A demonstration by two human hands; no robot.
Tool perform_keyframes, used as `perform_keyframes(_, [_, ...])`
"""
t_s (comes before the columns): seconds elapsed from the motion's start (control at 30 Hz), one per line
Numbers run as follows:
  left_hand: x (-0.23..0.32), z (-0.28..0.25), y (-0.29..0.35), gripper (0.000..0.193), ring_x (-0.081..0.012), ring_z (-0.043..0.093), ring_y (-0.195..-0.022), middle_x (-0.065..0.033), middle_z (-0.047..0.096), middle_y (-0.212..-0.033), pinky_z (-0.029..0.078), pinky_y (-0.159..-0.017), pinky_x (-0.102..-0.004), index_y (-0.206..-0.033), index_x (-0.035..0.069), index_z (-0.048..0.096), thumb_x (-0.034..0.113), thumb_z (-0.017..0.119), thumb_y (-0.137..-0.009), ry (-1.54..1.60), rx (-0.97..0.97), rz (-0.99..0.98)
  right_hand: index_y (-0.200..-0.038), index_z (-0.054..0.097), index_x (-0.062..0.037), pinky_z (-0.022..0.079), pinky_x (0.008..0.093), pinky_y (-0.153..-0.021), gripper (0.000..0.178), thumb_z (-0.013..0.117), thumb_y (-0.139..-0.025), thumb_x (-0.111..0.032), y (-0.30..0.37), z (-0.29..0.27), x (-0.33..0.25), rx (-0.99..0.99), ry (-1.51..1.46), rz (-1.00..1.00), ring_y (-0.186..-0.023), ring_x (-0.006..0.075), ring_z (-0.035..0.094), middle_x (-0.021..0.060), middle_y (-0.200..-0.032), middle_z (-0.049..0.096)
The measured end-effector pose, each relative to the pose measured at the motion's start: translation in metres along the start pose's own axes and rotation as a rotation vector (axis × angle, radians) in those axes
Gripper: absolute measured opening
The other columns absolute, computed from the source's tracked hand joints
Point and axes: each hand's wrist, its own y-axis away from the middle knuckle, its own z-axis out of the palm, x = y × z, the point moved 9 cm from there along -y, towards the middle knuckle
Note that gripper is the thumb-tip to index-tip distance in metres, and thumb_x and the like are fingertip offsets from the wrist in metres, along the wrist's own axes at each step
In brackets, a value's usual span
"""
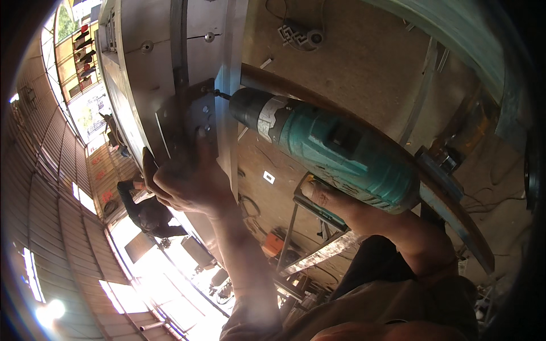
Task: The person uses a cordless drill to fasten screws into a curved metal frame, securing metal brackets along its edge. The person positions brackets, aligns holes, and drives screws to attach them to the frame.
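Observation:
My right hand (pixel 341 207) is wrapped round the grip of a teal power drill (pixel 352 156), its thumb showing below the body. The drill's black chuck (pixel 247 106) points left, and its bit (pixel 220 94) meets a dark metal plate (pixel 200 108) at the edge of a grey metal frame (pixel 227 68). Several small bright holes or screw heads show on the plate. Closed on the plate's lower part, my left hand (pixel 190 179) has one finger reaching up along it. Shadow and blur partly hide the fingertips there.
Two round metal knobs (pixel 209 37) sit on the frame's panels. Behind the drill runs a long curved rusty bar (pixel 463 227). An angle grinder-like tool (pixel 301 35) with a cord lies on the floor. Another person (pixel 151 216) works at lower left, beyond the frame.

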Motion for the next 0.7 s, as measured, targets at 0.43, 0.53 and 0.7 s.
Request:
perform_keyframes(0.43, [-0.003,0.002,0.001,0.061,-0.0338,0.063,-0.098,-0.0067,0.065,-0.094,0.047,-0.089,-0.0532,-0.087,0.01,0.059,0.051,0.096,-0.063,0.001,-0.036,-0.028,-0.124,0.066,-0.0068,0.056,0.035,-0.089,0.032,0.072,-0.1,-0.026,-0.001,0.006,0.005,-0.039,0.005,0.094,-0.105,0.0181,0.067,0.0082,-0.116,0.07])
perform_keyframes(0.53, [0.001,0.001,-0.001,0.061,-0.0342,0.063,-0.1,-0.0076,0.067,-0.099,0.048,-0.088,-0.0535,-0.087,0.01,0.058,0.051,0.096,-0.063,-0.002,-0.013,0.005,-0.124,0.066,-0.0069,0.056,0.035,-0.089,0.032,0.072,-0.1,-0.027,-0.001,0.004,0.007,-0.041,0.015,0.094,-0.104,0.0181,0.067,0.0081,-0.116,0.07])
perform_keyframes(0.7, [0.002,0.002,-0.001,0.061,-0.0346,0.063,-0.102,-0.0088,0.069,-0.103,0.049,-0.088,-0.0529,-0.087,0.009,0.059,0.05,0.097,-0.064,0.004,-0.029,0.02,-0.123,0.066,-0.007,0.056,0.035,-0.089,0.032,0.072,-0.099,-0.027,0.0,0.0,-0.005,-0.028,0.092,0.04,-0.104,0.0181,0.067,0.0079,-0.115,0.07])
